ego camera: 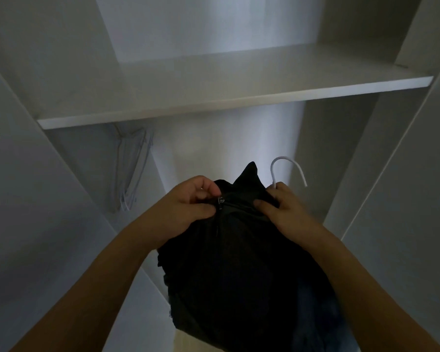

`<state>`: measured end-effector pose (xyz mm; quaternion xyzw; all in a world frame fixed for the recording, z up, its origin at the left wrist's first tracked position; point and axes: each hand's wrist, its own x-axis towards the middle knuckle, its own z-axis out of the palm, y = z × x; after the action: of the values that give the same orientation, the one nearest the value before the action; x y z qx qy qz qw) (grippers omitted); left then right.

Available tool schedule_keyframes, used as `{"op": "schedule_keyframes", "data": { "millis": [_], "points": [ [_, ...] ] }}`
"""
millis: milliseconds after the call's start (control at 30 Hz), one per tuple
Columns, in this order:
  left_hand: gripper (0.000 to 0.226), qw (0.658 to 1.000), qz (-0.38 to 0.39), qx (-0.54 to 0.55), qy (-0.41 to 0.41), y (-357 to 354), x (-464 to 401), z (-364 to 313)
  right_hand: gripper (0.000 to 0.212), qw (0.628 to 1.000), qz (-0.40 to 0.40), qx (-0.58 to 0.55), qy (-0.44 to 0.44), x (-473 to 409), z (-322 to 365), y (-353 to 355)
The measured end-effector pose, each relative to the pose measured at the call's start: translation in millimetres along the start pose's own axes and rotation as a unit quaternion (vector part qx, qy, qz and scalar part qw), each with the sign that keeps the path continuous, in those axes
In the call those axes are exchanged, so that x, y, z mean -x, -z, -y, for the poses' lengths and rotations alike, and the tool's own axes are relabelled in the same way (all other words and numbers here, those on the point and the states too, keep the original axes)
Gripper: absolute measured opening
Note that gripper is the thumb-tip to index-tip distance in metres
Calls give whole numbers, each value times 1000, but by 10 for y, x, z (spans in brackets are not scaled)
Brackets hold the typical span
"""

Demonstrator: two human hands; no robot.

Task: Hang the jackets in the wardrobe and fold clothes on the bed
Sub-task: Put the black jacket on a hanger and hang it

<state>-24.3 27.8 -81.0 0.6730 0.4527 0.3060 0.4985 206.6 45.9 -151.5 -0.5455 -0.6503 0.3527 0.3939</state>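
The black jacket (239, 250) is held up in front of the open wardrobe (366, 148), below its shelf (214, 97) and not yet hung; a white hanger (287, 168) pokes its hook out at the collar. The left hand (186, 204) pinches the zip pull (221, 199) between thumb and fingertips; the right hand (285, 209) curls round the hanger's neck and the collar cloth together. The step in hand looks like closing the zip near the top; it would go best with the right hand holding the collar taut while the left draws the pull straight along the teeth, then lifting by the hook. Spare hangers (130, 174) hang at the left; the rail itself is hidden.
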Motion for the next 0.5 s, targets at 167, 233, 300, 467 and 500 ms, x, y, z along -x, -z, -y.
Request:
{"op": "schedule_keyframes", "data": {
  "millis": [167, 233, 300, 467, 500],
  "points": [
    [14, 991, -61, -115, -20, -73, 27, 74, 48, 988, 49, 92, 110, 72, 5, -28],
    [13, 983, -82, -159, -35, -89, 27, 76, 34, 988, 42, 70, 130, 104, 71, -51],
    [12, 976, -98, -186, -47, -90, 21, 68, 23, 992, 42, 26, 115, 130, 158, -64],
    [9, 976, -119, -180, -39, -74, -37, 50, 43, 993, 19, 25, 110, 149, 263, -152],
    [9, 978, -110, -176, -36, -68, -46, 43, 45, 992, 23, 45, 114, 148, 269, -172]
  ]
}}
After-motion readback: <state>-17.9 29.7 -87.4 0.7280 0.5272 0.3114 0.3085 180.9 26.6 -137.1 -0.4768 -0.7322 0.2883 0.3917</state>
